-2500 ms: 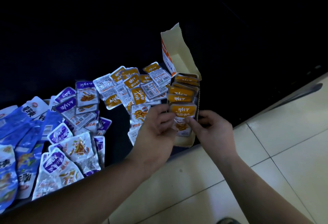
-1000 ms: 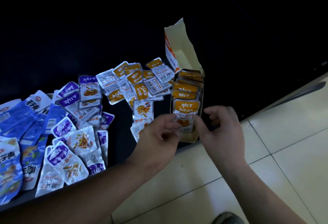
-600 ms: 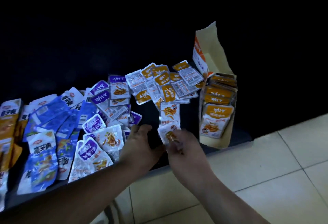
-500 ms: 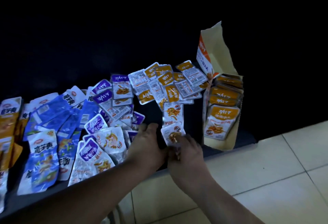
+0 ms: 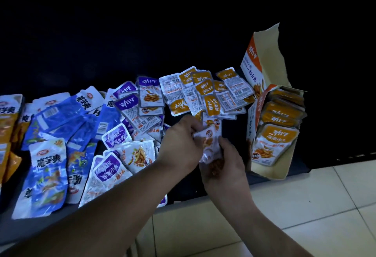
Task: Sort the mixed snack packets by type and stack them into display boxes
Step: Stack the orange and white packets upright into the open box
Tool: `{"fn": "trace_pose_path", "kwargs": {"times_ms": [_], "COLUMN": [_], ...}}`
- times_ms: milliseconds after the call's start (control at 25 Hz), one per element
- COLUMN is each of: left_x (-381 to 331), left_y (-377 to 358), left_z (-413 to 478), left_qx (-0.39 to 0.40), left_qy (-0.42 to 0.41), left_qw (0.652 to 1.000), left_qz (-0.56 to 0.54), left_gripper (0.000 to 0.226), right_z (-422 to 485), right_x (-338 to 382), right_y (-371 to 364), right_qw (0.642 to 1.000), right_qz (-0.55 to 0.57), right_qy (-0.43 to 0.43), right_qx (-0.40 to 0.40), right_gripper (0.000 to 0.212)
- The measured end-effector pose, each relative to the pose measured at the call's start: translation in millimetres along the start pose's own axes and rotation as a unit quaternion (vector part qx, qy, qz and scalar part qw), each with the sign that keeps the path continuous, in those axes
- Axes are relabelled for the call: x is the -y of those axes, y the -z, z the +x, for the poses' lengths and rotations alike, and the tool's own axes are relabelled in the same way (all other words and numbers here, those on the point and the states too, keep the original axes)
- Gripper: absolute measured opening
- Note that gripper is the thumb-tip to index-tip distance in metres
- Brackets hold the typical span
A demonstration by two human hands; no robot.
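1. Far left, the blue plastic snack packets [image 5: 48, 161] and the purple-topped foil packets [image 5: 120, 136] lie heaped on the dark tabletop [image 5: 187, 192], still unsorted.
2. Both hands have left the box, where they were seating a packet 1 second ago, and returned to the loose orange-topped foil packets [image 5: 205, 92].
3. The left hand [image 5: 181, 145] pinches the upper edge of 1 small orange-and-white packet [image 5: 210, 140], fingers curled.
4. The right hand [image 5: 223, 167] grips that packet from below; whether a 2nd lies beneath, I cannot tell.
5. At the right, the torn cardboard display box [image 5: 268, 172] leans, its orange row in place. I judge this packet goes in front next.
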State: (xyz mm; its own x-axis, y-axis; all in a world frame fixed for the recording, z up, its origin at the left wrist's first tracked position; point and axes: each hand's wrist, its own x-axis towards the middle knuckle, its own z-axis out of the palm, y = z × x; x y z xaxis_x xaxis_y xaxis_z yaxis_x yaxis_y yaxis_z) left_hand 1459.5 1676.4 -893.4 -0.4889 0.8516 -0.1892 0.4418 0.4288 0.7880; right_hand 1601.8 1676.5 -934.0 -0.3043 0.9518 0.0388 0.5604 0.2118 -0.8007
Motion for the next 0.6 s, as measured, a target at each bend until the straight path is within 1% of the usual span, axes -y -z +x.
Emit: {"fn": "trace_pose_path", "kwargs": {"times_ms": [80,120,200,240,280,320,360,400,440,520,560,600], "left_x": [0.2,-1.3,1.6,1.5,0.1,0.8,-1.7,-4.0,-7.8,-8.8,-8.5,-7.8], "left_y": [3.8,4.0,-4.8,-10.0,-13.5,-17.6,-17.7,-15.8,-11.3,-0.8,6.3,13.1], "left_z": [11.2,14.8,17.9,16.2,13.8,14.3,13.9,14.6,14.3,11.5,7.9,4.0], "left_qx": [-0.025,-0.015,0.043,0.07,0.082,0.072,0.052,0.037,0.036,0.061,0.065,0.061], "left_qy": [-0.002,0.005,0.036,0.051,0.065,0.081,0.105,0.128,0.14,0.137,0.13,0.123], "left_qw": [0.999,1.0,0.998,0.996,0.994,0.992,0.987,0.981,0.979,0.983,0.985,0.986], "left_qz": [-0.029,-0.016,0.028,0.022,-0.012,-0.064,-0.113,-0.142,-0.142,-0.106,-0.095,-0.097], "left_gripper": [0.019,0.028,0.056,0.067,0.073,0.074,0.067,0.054,0.039,0.011,0.006,0.01], "right_z": [9.2,12.2,16.5,18.4,19.2,18.4,16.4,15.1,14.4,11.7,9.9,7.5], "right_x": [0.0,-1.7,-4.8,-5.7,-6.8,-6.8,-6.4,-5.6,-4.1,-1.8,0.3,2.9], "right_y": [-6.4,-8.0,-8.0,-7.3,-7.0,-7.0,-7.0,-6.0,-4.3,-1.0,1.3,3.7], "right_qw": [0.999,0.998,0.995,0.995,0.995,0.995,0.996,0.997,0.998,0.998,0.998,0.998], "right_qz": [-0.028,-0.055,-0.094,-0.098,-0.095,-0.091,-0.085,-0.074,-0.057,-0.023,-0.008,0.018], "right_qy": [-0.018,-0.013,-0.004,-0.01,-0.018,-0.024,-0.029,-0.033,-0.04,-0.061,-0.063,-0.059], "right_qx": [-0.004,-0.007,-0.017,-0.018,-0.017,-0.015,-0.014,-0.01,-0.004,0.016,0.026,0.03], "right_gripper": [0.059,0.061,0.065,0.066,0.066,0.065,0.065,0.064,0.064,0.064,0.063,0.061]}}
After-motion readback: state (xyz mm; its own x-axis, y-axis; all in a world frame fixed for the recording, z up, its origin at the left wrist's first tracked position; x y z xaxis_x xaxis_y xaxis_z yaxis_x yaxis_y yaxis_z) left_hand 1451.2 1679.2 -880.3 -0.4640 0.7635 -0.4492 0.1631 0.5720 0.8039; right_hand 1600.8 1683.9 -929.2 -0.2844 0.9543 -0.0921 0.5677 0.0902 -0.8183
